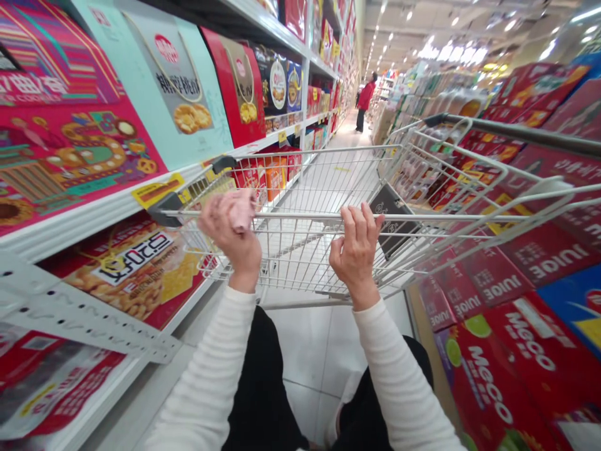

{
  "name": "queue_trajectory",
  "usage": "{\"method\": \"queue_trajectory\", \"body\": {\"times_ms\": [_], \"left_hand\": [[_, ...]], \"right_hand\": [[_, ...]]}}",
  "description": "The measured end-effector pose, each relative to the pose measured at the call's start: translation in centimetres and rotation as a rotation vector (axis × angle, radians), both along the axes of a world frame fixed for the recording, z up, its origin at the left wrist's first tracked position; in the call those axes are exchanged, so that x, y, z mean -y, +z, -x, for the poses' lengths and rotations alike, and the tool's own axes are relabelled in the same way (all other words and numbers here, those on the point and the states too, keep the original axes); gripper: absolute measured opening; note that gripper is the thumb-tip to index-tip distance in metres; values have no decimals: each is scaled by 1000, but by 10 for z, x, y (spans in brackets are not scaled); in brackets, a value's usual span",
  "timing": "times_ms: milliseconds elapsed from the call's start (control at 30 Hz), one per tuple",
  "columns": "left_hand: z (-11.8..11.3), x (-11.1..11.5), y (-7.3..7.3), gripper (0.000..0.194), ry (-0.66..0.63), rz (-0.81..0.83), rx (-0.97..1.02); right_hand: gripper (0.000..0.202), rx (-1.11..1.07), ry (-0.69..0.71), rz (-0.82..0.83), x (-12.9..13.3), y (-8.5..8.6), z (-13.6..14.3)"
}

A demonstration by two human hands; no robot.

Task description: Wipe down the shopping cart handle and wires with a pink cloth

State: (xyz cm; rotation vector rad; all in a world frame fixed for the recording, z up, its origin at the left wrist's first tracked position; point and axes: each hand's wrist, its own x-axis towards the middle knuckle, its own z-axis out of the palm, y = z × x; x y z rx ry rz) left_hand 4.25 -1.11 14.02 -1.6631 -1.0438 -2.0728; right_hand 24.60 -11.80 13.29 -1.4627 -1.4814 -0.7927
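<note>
A wire shopping cart stands across the aisle right in front of me, its long side rail toward me. My right hand is closed over that rail, fingers hooked on top. Farther left, my left hand is closed around a crumpled pink cloth, at the same rail; whether it also grips the rail is hidden. Inside the cart, toward the right, a dark grey panel leans against the wires. I see only wire and floor through the rest of the basket.
Store shelves with boxed cookies and gift packs run close along the left. Stacked red drink cartons crowd the right side. The cart's grey handle bar sticks out over them. A person in red stands far down the aisle.
</note>
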Motion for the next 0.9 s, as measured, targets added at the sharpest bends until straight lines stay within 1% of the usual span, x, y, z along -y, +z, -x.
{"method": "queue_trajectory", "body": {"times_ms": [67, 100, 167, 200, 233, 300, 400, 467, 533, 633, 700, 767, 800, 833, 900], "left_hand": [[-26, 20, 2, 25, -159, 12, -190], [-40, 30, 2, 24, -214, 28, -268], [-60, 44, 3, 24, -267, 42, -383], [-63, 46, 2, 24, -271, 41, -419], [-62, 45, 1, 24, -262, 36, -433], [-48, 35, -2, 21, -200, 32, -375], [-18, 13, -11, 21, -45, 24, -117], [-9, 4, -18, 24, 20, 24, -10], [-12, 2, -28, 22, 17, 33, -47], [-27, 8, -48, 17, -26, -3, -230], [-33, 12, -62, 19, -43, -69, -308], [-32, 15, -72, 24, -61, -107, -343], [-30, 17, -74, 26, -76, -114, -354], [-28, 18, -72, 28, -93, -112, -358], [-25, 20, -61, 31, -112, -84, -338]], "right_hand": [[67, -9, -5, -28, -1, -2, 2], [66, -5, -10, -33, -2, -2, 1], [64, 22, -22, -23, -2, -2, -3], [64, 41, -28, -11, -2, -3, -7], [64, 60, -34, 2, -1, -3, -10], [65, 86, -46, 16, 0, -4, -17], [69, 74, -63, -1, -2, -6, -18], [73, 32, -88, -48, -6, -9, -9], [78, -25, -114, -100, -10, -13, 5], [85, -79, -133, -128, -14, -24, 26], [86, -72, -147, -129, -15, -32, 33], [84, -55, -170, -125, -14, -41, 33], [81, -45, -181, -120, -14, -45, 31], [79, -40, -190, -115, -14, -48, 28], [74, -37, -203, -106, -15, -54, 22]]}}
